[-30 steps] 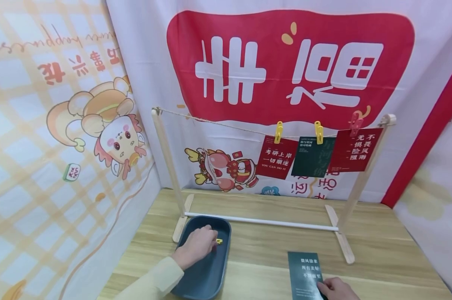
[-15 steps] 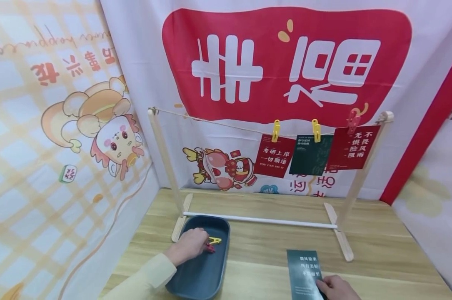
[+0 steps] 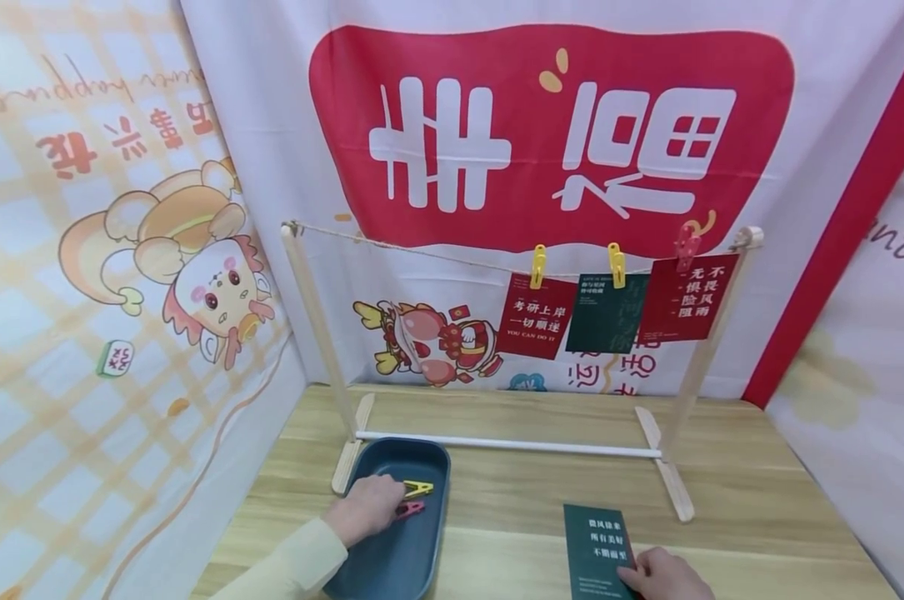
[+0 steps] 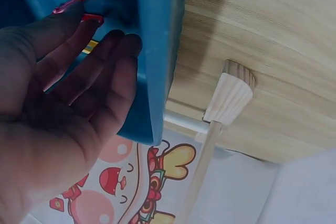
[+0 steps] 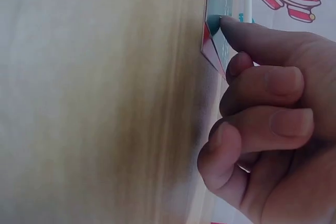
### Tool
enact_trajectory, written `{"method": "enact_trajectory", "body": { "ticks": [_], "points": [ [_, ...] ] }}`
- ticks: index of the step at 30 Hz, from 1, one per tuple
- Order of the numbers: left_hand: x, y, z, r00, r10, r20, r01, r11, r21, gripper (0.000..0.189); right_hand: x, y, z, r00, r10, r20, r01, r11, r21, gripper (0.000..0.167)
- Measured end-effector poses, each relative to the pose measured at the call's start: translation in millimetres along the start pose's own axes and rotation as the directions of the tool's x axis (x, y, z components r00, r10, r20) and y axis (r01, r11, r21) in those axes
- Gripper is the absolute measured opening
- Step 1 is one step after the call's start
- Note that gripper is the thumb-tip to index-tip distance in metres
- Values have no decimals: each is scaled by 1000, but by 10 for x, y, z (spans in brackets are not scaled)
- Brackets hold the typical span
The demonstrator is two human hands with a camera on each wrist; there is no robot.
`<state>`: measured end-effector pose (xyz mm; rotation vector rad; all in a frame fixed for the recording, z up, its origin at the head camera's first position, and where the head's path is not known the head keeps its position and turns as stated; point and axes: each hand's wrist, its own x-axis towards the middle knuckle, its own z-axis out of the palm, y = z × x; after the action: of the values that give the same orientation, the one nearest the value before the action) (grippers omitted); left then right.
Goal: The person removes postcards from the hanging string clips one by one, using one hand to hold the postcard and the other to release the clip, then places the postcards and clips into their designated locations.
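My left hand (image 3: 369, 505) reaches into a dark blue tray (image 3: 399, 562). Its thumb and forefinger pinch a red clothespin (image 3: 411, 509), whose two ends show past the fingertips in the left wrist view. A yellow clothespin (image 3: 420, 488) lies in the tray right beside those fingers, partly hidden by them in the left wrist view. At the front right, my right hand (image 3: 667, 573) grips a green card (image 3: 592, 542) with white writing by its right edge, thumb on top. The right wrist view shows the remaining fingers curled in below the card's corner.
Behind the tray stands a wooden frame (image 3: 312, 333) with a white crossbar (image 3: 496, 443) and a string (image 3: 414, 247). Red and green cards hang at its right half, held by yellow clips (image 3: 539, 267) and a red clip (image 3: 687, 247). Printed cloths form the walls.
The left hand has drawn slightly left within the tray, bringing the red clothespin into sight and uncovering more of the yellow one. The right hand keeps its grip on the card; the head view has shifted.
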<state>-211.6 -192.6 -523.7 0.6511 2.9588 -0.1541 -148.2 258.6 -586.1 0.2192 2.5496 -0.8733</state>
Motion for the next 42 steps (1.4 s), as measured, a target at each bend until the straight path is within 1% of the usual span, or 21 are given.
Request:
{"method": "enact_trajectory", "body": {
  "ticks": [2, 4, 7, 10, 12, 15, 16, 18, 21, 24, 27, 29, 31, 32, 33, 36, 38, 39, 40, 41, 42],
  "points": [
    [-18, 3, -12, 1000, -12, -1, 12, 1000, -11, 18, -7, 2, 9, 1000, -15, -13, 15, 1000, -8, 37],
    [-34, 0, -28, 1000, -14, -25, 13, 1000, -24, 20, -20, -2, 16, 999, -32, -41, 32, 999, -5, 37],
    [-64, -32, -79, 998, -18, -55, 14, 997, -81, 20, -96, -62, -37, 992, -52, -116, 56, 998, 27, 39],
    [-96, -97, -172, 993, -9, -116, -7, 991, -132, 19, -177, -175, -192, 974, -92, -206, 105, 993, 54, 39],
    [-107, -137, -243, 989, -11, -147, -11, 988, -153, 18, -223, -268, -328, 956, -132, -264, 151, 987, 52, 38],
    [-98, -159, -344, 978, -22, -205, -10, 988, -156, 19, -240, -382, -487, 938, -167, -304, 188, 981, 40, 36],
    [-92, -156, -383, 977, -36, -209, -1, 985, -171, 20, -249, -420, -523, 932, -175, -316, 196, 980, 36, 35],
    [-81, -151, -465, 972, -49, -231, 2, 980, -200, 21, -267, -495, -578, 931, -173, -322, 200, 978, 52, 34],
    [-76, -128, -609, 962, -65, -265, -2, 969, -245, 21, -296, -595, -631, 922, -184, -341, 227, 970, 91, 36],
    [-86, -89, -771, 951, -84, -296, -4, 959, -284, 19, -329, -695, -679, 919, -187, -347, 247, 959, 136, 36],
    [-104, -33, -939, 941, -106, -323, -4, 947, -321, 14, -361, -807, -732, 914, -212, -345, 269, 955, 128, 34],
    [-115, 9, -1043, 928, -112, -355, -16, 940, -340, 10, -392, -891, -769, 913, -232, -335, 279, 955, 99, 31],
    [-120, 46, -1141, 911, -111, -397, -38, 936, -349, 9, -419, -970, -801, 902, -278, -331, 312, 949, 54, 28],
    [-122, 63, -1184, 900, -108, -422, -51, 936, -348, 9, -431, -1010, -817, 896, -298, -329, 328, 944, 40, 26],
    [-120, 78, -1222, 886, -101, -452, -66, 938, -339, 9, -441, -1047, -833, 890, -315, -329, 344, 939, 32, 26],
    [-108, 113, -1322, 852, -91, -516, -96, 941, -325, 9, -453, -1142, -882, 862, -376, -340, 406, 914, 19, 24],
    [-100, 136, -1384, 836, -93, -541, -110, 937, -332, 10, -455, -1196, -921, 846, -405, -346, 437, 899, 16, 22],
    [-96, 145, -1413, 830, -100, -548, -115, 932, -344, 10, -457, -1221, -943, 839, -419, -346, 452, 892, 16, 21],
    [-92, 154, -1442, 823, -105, -559, -124, 926, -357, 9, -460, -1246, -967, 827, -438, -352, 472, 882, 9, 20],
    [-86, 162, -1473, 811, -110, -574, -138, 918, -372, 9, -462, -1272, -995, 811, -461, -360, 493, 870, -4, 18],
    [-82, 168, -1504, 798, -115, -592, -155, 910, -385, 9, -464, -1300, -1024, 788, -491, -373, 522, 853, -21, 16]
  ]
}}
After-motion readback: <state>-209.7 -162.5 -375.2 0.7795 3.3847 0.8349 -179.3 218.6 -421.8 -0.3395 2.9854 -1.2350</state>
